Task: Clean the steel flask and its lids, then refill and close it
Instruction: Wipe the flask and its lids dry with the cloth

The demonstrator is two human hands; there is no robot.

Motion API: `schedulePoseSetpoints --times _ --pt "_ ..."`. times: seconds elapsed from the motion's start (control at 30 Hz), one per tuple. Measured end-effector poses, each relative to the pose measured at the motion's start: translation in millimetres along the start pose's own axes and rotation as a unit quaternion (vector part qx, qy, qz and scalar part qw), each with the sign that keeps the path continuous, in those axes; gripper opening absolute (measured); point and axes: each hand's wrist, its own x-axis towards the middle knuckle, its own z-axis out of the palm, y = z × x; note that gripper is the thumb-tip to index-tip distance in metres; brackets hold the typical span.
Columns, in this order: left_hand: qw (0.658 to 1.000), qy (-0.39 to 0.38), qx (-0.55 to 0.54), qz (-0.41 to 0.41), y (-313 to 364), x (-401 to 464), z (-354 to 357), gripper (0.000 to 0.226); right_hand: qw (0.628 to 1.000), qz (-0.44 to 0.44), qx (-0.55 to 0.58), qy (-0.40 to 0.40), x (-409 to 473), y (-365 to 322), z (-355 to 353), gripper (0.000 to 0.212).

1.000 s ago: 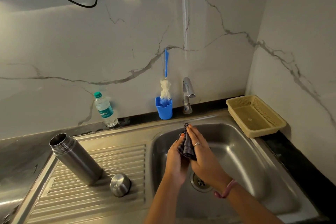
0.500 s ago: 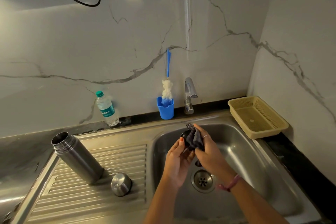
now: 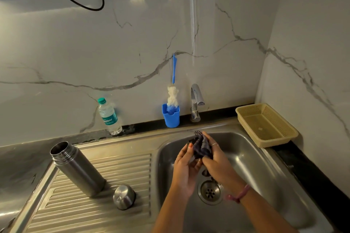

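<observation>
Shifted cloth (image 3: 201, 148) hiding black lid (image 3: 193, 140)

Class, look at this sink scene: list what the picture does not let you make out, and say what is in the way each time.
1. Head view: what the left hand holds; the dark cloth and right hand cover most of it.
2. Inside of the flask: its open mouth is too dark to show whether it is clean or holds water.
3. Bottle label: print too small to read fully.
4. Forearms: cut off by the bottom edge.

Steel drainboard (image 3: 56, 212) bears the open flask (image 3: 77, 169) and domed lid (image 3: 124, 196).
</observation>
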Motion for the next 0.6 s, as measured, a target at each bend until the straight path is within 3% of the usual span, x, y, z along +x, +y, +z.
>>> schedulePoseSetpoints --times 0.1,0.2,0.27,0.4,0.6 --pt "1.0 0.0 -0.009 0.002 1 -1 2 0.041 1.0 0.016 -0.002 0.022 0 -6 -1 0.076" --pt "0.999 0.024 -0.037 -0.013 4 7 6 0.037 0.99 -0.065 -0.119 0.037 -7 -4 12 0.079" --pt "0.999 0.019 -0.039 -0.021 6 7 8 0.047 0.979 -0.104 -0.172 0.044 -7 1 17 0.08" --pt "1.0 -0.008 -0.01 -0.022 4 2 4 0.036 0.998 -0.006 -0.054 0.045 2 -6 7 0.079" --pt "0.999 -0.007 -0.014 -0.033 7 7 5 0.045 0.98 -0.092 -0.173 0.04 -3 3 18 0.081"
